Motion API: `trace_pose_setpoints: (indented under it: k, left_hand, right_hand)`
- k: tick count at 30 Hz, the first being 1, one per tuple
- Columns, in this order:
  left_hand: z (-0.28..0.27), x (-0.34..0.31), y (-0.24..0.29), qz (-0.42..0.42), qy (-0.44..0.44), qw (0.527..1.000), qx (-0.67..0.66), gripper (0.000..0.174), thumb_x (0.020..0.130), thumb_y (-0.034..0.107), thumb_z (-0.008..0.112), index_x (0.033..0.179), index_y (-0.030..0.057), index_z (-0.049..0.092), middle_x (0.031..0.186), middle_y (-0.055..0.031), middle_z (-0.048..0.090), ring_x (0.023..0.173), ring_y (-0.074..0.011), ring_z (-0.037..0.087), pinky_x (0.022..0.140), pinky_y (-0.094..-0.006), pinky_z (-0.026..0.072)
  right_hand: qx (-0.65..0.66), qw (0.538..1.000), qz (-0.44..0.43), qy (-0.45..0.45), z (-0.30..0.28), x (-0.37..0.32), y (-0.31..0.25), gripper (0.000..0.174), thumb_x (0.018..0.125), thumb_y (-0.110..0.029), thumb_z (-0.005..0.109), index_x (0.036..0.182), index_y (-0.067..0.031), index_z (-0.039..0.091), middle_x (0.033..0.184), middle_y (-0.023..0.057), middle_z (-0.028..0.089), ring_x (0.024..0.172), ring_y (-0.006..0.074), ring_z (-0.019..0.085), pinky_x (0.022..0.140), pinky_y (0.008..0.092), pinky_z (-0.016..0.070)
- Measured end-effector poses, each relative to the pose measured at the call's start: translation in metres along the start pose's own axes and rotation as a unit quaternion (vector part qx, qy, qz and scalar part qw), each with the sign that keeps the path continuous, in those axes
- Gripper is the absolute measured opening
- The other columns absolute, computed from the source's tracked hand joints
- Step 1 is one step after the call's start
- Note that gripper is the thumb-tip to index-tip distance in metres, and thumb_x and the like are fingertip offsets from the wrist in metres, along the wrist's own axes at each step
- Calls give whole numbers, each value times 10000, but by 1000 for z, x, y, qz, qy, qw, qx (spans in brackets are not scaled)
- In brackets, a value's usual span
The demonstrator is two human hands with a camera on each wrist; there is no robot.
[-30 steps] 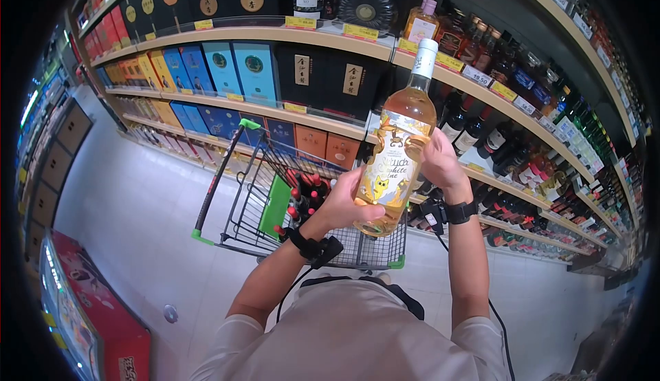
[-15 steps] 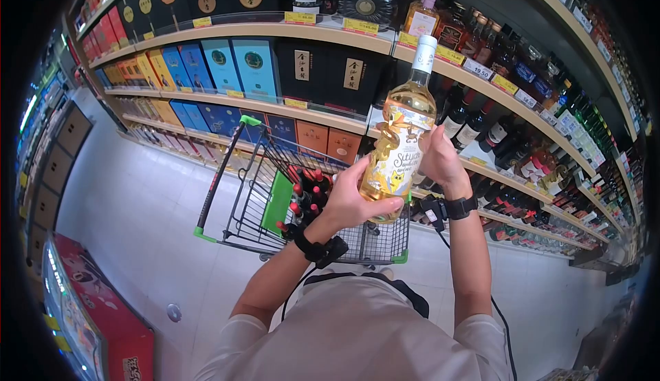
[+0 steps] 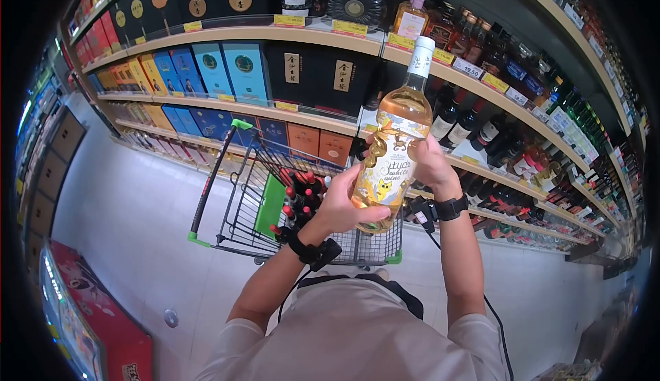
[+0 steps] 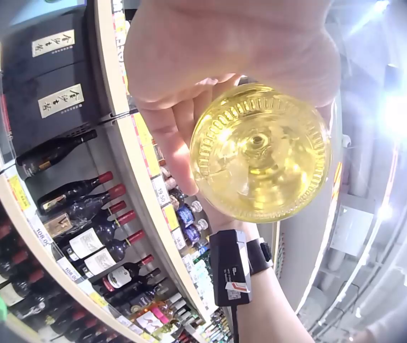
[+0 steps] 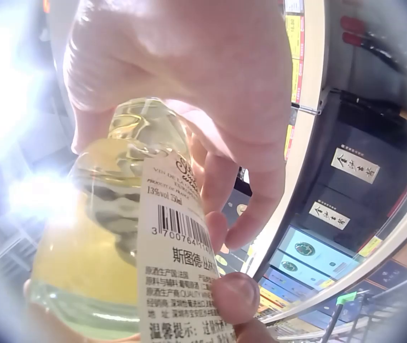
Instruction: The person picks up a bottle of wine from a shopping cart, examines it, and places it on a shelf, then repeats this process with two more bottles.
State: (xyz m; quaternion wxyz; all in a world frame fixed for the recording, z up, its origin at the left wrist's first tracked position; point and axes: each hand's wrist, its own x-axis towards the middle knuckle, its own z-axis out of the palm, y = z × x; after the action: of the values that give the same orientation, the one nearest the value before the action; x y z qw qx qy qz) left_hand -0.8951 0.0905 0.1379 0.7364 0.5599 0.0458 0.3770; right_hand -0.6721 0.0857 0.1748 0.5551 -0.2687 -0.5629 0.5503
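Bottle (image 3: 393, 148) of pale white wine, white cap (image 3: 421, 56) uppermost, is held nearly upright in front of the person's chest, clear of the shelves and above the near end of the shopping cart (image 3: 218, 169). Its front label (image 3: 385, 175) faces the head camera.

I see the left grip (image 3: 342, 208) curled round the lower body of the bottle, thumb across the front near the base and fingers behind. The left wrist view looks up at the round glass base, with a finger lying alongside it. The right grip (image 3: 431, 164) clamps the bottle's right side at mid-height, fingers wrapped behind it. The right wrist view shows those fingers over the back label (image 5: 182, 236), which carries a barcode. Both grips are clamped on the bottle. Each wrist wears a black strap (image 3: 450, 208) with a cable.

The cart stands just beyond the hands on the white tiled floor (image 3: 130, 209). It has green trim at the handle ends and holds a cluster of red-capped bottles (image 3: 299, 192).

Shelving (image 3: 275, 34) runs behind the cart. I note blue boxes (image 3: 223, 68) to the left, black boxes (image 3: 316, 75) in the centre and dark wine bottles (image 3: 474, 130) to the right, with yellow price tags along the shelf edges. A red cabinet (image 3: 117, 333) sits at lower left.
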Motion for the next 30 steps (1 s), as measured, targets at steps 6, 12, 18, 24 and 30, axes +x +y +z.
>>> trace_pose_setpoints:
  k: [6, 12, 18, 24, 30]
  left_hand:
    - [-1, 1, -9, 41, 4, 997, 61, 732, 725, 79, 862, 1344, -43, 491, 1208, -99, 666, 1089, -150, 649, 977, -317, 508]
    - [3, 2, -8, 23, -25, 990, 140, 756, 762, 57, 819, 1400, -57, 430, 1268, -107, 621, 1154, -162, 614, 1025, -335, 483]
    - [14, 8, -5, -16, 2, 997, 71, 706, 780, 17, 786, 1385, -71, 434, 1258, -113, 627, 1148, -160, 619, 1017, -327, 490]
    - [9, 8, -20, -49, -6, 997, -53, 591, 830, 68, 769, 1335, -56, 488, 1238, -114, 646, 1105, -155, 642, 971, -313, 510]
    - [5, 10, -21, -52, -27, 997, -57, 623, 833, 68, 759, 1368, -51, 461, 1275, -115, 623, 1145, -153, 617, 1004, -321, 490]
  right_hand:
    - [22, 999, 14, -37, 10, -1, -13, 882, 851, -429, 771, 1499, -29, 326, 1390, 249, 532, 1212, 390, 600, 1023, 516, 503]
    - [77, 995, 39, -58, 8, -4, -17, 855, 839, -362, 770, 1494, -36, 329, 1393, 257, 519, 1214, 418, 588, 1019, 526, 505]
    - [58, 996, 47, -53, -7, -5, -7, 904, 870, -561, 699, 1499, -37, 315, 1403, 247, 511, 1222, 395, 586, 1017, 517, 510]
    - [96, 994, 43, -16, -17, -8, 5, 1110, 771, -795, 565, 1532, -43, 272, 1465, 230, 460, 1264, 390, 554, 1038, 526, 491]
    - [61, 997, 48, 31, -35, -11, 20, 1119, 768, -811, 554, 1540, -54, 267, 1463, 233, 460, 1259, 378, 561, 1040, 526, 488]
